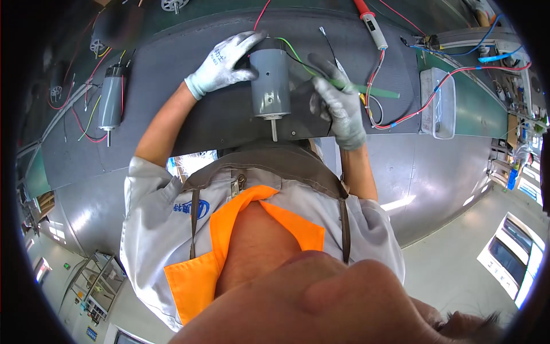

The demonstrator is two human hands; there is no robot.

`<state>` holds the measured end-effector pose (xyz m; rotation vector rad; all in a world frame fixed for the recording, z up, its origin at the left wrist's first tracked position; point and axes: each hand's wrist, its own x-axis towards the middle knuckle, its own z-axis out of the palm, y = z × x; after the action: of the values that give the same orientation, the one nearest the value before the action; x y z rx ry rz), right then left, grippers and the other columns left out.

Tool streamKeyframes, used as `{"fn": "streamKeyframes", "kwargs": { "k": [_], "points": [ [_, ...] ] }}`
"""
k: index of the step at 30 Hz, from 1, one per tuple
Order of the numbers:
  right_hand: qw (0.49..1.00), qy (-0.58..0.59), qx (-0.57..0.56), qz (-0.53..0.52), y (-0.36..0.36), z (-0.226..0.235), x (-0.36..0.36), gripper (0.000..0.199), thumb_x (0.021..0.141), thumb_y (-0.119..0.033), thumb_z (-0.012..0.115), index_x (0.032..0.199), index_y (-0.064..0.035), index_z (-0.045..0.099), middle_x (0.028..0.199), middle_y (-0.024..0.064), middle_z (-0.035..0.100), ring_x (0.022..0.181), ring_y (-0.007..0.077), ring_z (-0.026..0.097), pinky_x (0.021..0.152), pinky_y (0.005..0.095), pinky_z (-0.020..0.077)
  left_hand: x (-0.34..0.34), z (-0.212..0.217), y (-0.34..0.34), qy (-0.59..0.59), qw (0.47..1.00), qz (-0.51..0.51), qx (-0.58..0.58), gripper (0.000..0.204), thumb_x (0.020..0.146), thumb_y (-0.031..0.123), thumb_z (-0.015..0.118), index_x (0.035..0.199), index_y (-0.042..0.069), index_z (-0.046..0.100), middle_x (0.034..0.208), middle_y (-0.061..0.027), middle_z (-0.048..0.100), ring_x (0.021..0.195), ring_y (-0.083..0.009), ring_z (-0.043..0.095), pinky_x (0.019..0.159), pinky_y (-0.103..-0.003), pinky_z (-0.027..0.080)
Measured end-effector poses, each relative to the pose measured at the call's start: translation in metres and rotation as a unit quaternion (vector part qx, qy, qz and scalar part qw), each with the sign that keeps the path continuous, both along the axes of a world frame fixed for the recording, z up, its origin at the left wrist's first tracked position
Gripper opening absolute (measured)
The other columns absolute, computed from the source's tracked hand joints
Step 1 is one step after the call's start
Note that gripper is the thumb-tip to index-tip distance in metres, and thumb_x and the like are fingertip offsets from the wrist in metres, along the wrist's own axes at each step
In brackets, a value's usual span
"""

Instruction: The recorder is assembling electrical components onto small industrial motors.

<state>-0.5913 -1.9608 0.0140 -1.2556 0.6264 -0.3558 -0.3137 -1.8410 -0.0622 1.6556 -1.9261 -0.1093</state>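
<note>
A grey cylindrical electric motor (271,86) lies on the dark bench mat with its steel shaft pointing toward me. My left hand (226,64), in a white-grey glove, grips the far left side of the motor, thumb against its casing. A green wire (292,51) and a black one leave the motor's far end toward my right hand (338,103), also gloved. Closed fingers there hold a slim green tool (378,92), its end sticking out to the right; its exact kind is unclear. A red wire (262,16) runs away from the motor's far end.
Another grey motor (110,98) with loose wires lies at the left. Beyond my right hand is a red-and-white probe (372,27) with a red-and-grey cable (438,86). A clear plastic bin (438,103) stands at the right, near blue leads (495,57). Motor parts (175,4) sit at the far edge.
</note>
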Motion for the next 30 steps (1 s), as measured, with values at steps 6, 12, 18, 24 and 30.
{"fn": "streamKeyframes", "kwargs": {
  "k": [6,12,18,24,30],
  "points": [
    [0.898,-0.127,-0.351,0.233,0.008,0.038,0.022,0.024,0.095,-0.017,0.065,0.109,0.0014,0.071,0.095,0.0096,0.074,0.078,0.0165,0.069,0.072,0.0304,0.0554,0.006,-0.005,0.03,-0.101,0.967,0.173,0.156,0.072,0.094,0.062,0.054,0.127,-0.001,0.06,0.101,-0.0173,0.07,0.091,-0.0307,0.068,0.081,-0.04,0.053],
    [0.664,-0.157,-0.567,0.461,0.173,-0.065,0.177,0.021,0.086,-0.022,0.061,0.087,-0.009,0.077,0.094,0.021,0.071,0.093,0.036,0.07,0.076,0.0471,0.0553,-0.037,0.122,-0.015,0.419,0.748,0.192,0.477,0.098,0.086,0.085,0.039,0.141,0.005,0.053,0.095,-0.0081,0.064,0.07,-0.0147,0.061,0.06,-0.031,0.05],
    [0.727,-0.178,-0.384,0.541,0.098,-0.019,0.113,0.059,0.095,-0.042,0.056,0.147,-0.0166,0.043,0.112,0.024,0.067,0.104,0.0372,0.065,0.091,0.0469,0.0499,-0.023,0.053,-0.004,0.325,0.812,0.292,0.386,0.063,0.098,0.067,0.043,0.077,0.009,0.055,0.07,0.0059,0.047,0.059,-0.0077,0.038,0.054,-0.027,0.036],
    [0.938,0.04,-0.237,-0.25,-0.156,0.008,-0.143,0.02,0.097,-0.013,0.063,0.109,0.0008,0.072,0.096,0.007,0.072,0.081,0.0155,0.068,0.073,0.0268,0.0551,-0.016,-0.001,0.016,0.129,0.957,0.238,0.104,0.047,0.107,0.04,0.042,0.104,-0.002,0.065,0.087,-0.025,0.064,0.078,-0.0436,0.058,0.074,-0.047,0.047],
    [0.684,0.525,-0.443,-0.244,-0.332,-0.043,-0.238,0.034,0.086,-0.034,0.071,0.102,-0.0041,0.075,0.091,0.0169,0.074,0.083,0.0306,0.071,0.078,0.0382,0.0552,-0.034,0.008,-0.003,0.072,0.965,0.212,0.137,0.036,0.104,0.029,0.046,0.114,0.002,0.066,0.099,-0.0236,0.068,0.091,-0.0422,0.066,0.079,-0.048,0.052]
  ]
}}
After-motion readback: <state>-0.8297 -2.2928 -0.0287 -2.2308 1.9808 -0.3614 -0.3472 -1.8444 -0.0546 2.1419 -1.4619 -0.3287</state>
